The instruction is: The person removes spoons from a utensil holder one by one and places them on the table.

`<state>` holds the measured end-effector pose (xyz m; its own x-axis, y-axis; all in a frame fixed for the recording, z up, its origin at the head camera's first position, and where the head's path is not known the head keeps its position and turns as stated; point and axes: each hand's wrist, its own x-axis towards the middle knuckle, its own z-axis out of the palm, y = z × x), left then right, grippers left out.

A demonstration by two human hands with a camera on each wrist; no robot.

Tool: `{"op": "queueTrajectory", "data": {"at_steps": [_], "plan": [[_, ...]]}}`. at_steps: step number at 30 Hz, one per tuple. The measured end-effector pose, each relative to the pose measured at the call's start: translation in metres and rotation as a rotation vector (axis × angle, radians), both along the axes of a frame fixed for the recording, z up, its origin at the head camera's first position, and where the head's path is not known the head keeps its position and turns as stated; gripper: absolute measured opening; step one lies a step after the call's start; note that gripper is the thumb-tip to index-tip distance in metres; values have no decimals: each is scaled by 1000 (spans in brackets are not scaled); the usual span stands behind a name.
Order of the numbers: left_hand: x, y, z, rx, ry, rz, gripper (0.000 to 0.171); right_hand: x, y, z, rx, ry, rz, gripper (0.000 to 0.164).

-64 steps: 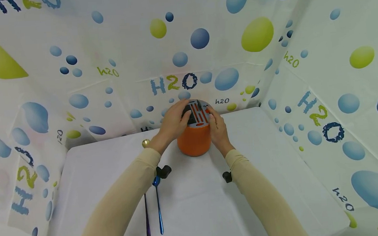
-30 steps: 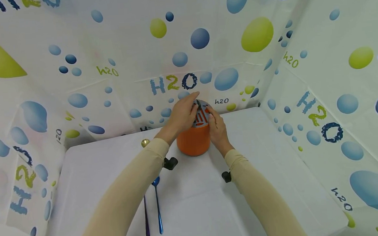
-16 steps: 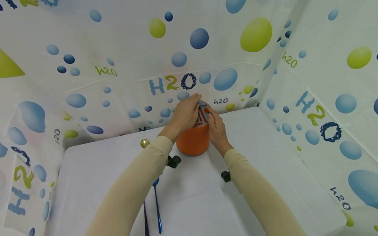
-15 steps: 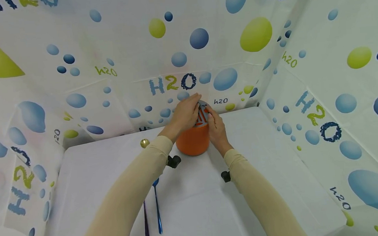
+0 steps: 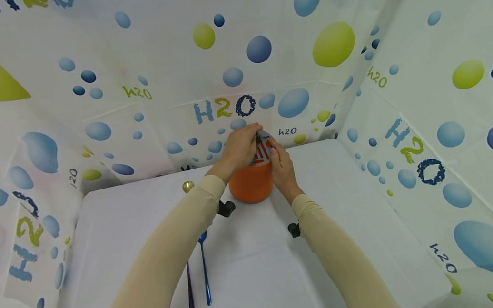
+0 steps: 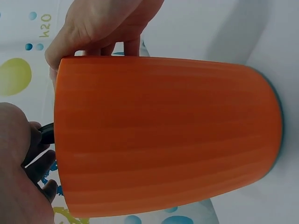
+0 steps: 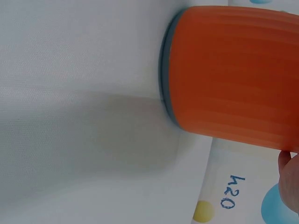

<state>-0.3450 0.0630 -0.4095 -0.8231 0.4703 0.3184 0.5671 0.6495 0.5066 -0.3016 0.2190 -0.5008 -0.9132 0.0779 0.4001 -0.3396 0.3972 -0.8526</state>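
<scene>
An orange utensil holder [image 5: 252, 184] with a grey slotted top [image 5: 263, 153] stands upright at the far side of the white table. My right hand [image 5: 283, 168] grips its upper right side, thumb at the near side; in the left wrist view the right hand [image 6: 105, 23] lies along the rim. Over the top, my left hand [image 5: 239, 147] has its fingers around a black curved handle [image 6: 47, 134] at the rim. What that handle belongs to is hidden. The right wrist view shows the holder's orange wall [image 7: 233, 74] and grey base.
A blue spoon [image 5: 205, 266] and a dark purple utensil [image 5: 190, 287] lie left of centre, partly under the left sleeve. A round gold-coloured piece [image 5: 187, 186] shows beyond the left forearm. A bubble-patterned curtain [image 5: 262, 76] rises behind the table.
My left hand has moved right across the holder's top, and its fingertips have bent down onto it. The dark area on the top's left is now covered. My right hand stays in place.
</scene>
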Motion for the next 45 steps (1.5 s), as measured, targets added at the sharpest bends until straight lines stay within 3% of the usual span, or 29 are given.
{"op": "queueTrajectory", "data": {"at_steps": [21, 29, 39, 45], "plan": [[-3, 4, 3, -38, 98, 26, 29, 1, 1, -1, 15, -9, -18, 46], [-2, 5, 3, -5, 41, 70, 28, 2, 1, 0, -10, -8, -13, 46], [1, 4, 7, 31, -19, 64, 26, 2, 1, 0, -9, -6, -3, 46], [2, 5, 8, 4, -6, 60, 26, 1, 2, -1, 7, -9, -12, 46]]}}
